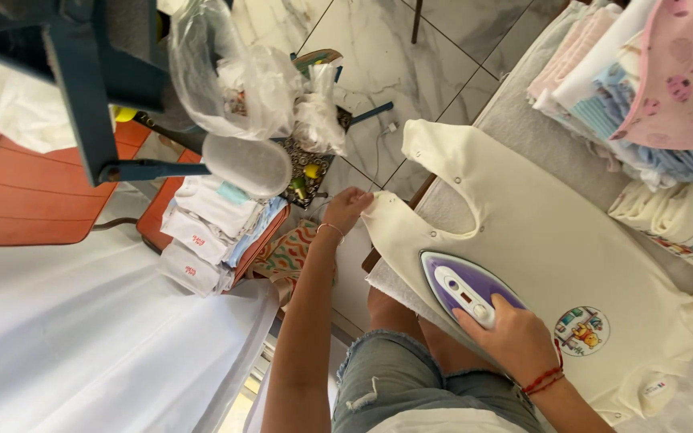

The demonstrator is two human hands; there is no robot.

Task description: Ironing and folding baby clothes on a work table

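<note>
A cream baby bodysuit (555,240) with a small round cartoon print lies flat on the grey padded ironing surface (523,120). My right hand (511,333) grips the handle of a purple and white iron (459,287), which rests on the garment near its shoulder. My left hand (346,207) pinches the shoulder strap at the garment's left edge and holds it taut.
Folded baby clothes (635,80) in pink, blue and white are stacked at the upper right. Another pile of folded white garments (210,228) sits on an orange seat at the left. Clear plastic bags (234,72) hang from a blue frame; marble floor lies below.
</note>
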